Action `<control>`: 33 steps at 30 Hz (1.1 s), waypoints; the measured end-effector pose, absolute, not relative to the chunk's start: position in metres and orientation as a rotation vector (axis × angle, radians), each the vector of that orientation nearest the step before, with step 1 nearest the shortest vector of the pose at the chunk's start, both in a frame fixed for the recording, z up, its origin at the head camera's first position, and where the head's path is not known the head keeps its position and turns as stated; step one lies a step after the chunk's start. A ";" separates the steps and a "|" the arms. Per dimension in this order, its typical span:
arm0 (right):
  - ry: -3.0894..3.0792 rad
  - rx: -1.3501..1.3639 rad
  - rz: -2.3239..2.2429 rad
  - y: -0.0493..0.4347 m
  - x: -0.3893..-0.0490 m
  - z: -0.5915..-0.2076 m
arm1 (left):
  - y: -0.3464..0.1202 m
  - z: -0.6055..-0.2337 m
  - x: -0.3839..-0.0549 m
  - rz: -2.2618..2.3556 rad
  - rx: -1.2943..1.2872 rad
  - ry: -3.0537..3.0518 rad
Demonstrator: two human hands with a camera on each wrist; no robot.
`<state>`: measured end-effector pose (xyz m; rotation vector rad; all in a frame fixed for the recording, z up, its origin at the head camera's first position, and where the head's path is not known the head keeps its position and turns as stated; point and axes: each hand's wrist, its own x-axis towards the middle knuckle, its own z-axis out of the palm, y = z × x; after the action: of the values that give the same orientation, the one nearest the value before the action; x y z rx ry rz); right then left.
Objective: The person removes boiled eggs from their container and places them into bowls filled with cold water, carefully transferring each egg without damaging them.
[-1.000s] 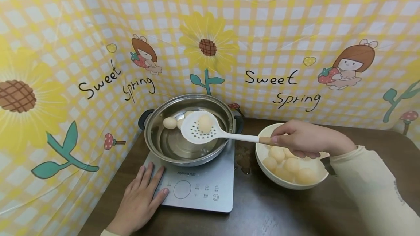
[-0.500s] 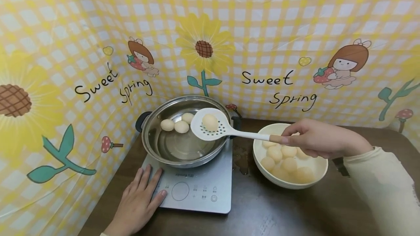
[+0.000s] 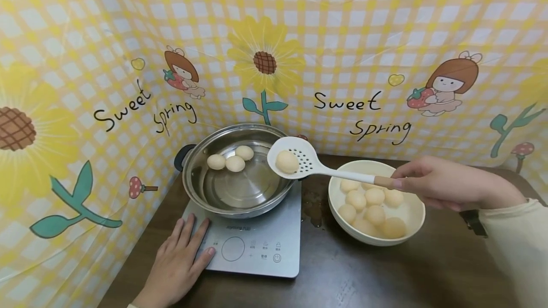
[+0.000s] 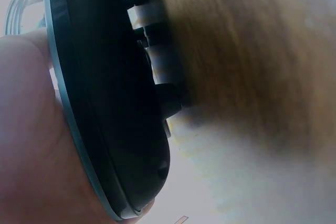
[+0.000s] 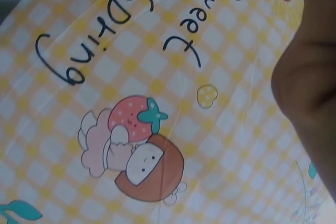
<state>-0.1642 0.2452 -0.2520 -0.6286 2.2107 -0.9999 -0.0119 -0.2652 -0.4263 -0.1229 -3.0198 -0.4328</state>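
In the head view my right hand (image 3: 454, 182) grips the wooden handle end of a white slotted spoon (image 3: 308, 156). One pale egg (image 3: 287, 161) lies in the spoon's bowl, held above the right rim of a steel pot (image 3: 205, 194). Three more eggs (image 3: 235, 163) sit together toward the back left inside the pot. My left hand (image 3: 175, 255) rests with fingers spread on the left edge of the silver induction cooker (image 3: 282, 232) under the pot. Right of the cooker, a white bowl (image 3: 411, 213) holds several eggs, partly beneath the spoon handle.
Brown tabletop (image 3: 342, 274) shows in front of the bowl, with a wet patch (image 3: 314, 210) between cooker and bowl. A yellow checked cloth (image 3: 334, 27) hangs close behind and to the left. The left wrist view shows the cooker's dark side (image 4: 105, 98) up close.
My right hand has moved right, carrying the spoon and its egg from over the pot's middle to its right rim. The three eggs in the pot have come into fuller view. The left hand stays put.
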 end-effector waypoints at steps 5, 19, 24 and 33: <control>2.246 -0.637 -0.961 0.256 -0.159 -0.250 | -0.266 -0.427 -0.013 -0.435 -0.124 -3.023; 2.280 -0.597 -0.982 0.299 -0.145 -0.264 | -0.266 -0.429 -0.011 -0.445 -0.117 -3.036; 2.300 -0.549 -0.982 0.322 -0.139 -0.274 | -0.267 -0.430 -0.010 -0.449 -0.115 -3.036; 2.380 -0.646 -1.122 0.367 -0.124 -0.309 | -0.265 -0.430 -0.013 -0.448 -0.139 -3.023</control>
<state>-0.1243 0.3671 -0.3091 -0.6464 2.3800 -1.1225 -0.0133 -0.2651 -0.4305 -0.1386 -3.0227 -0.4476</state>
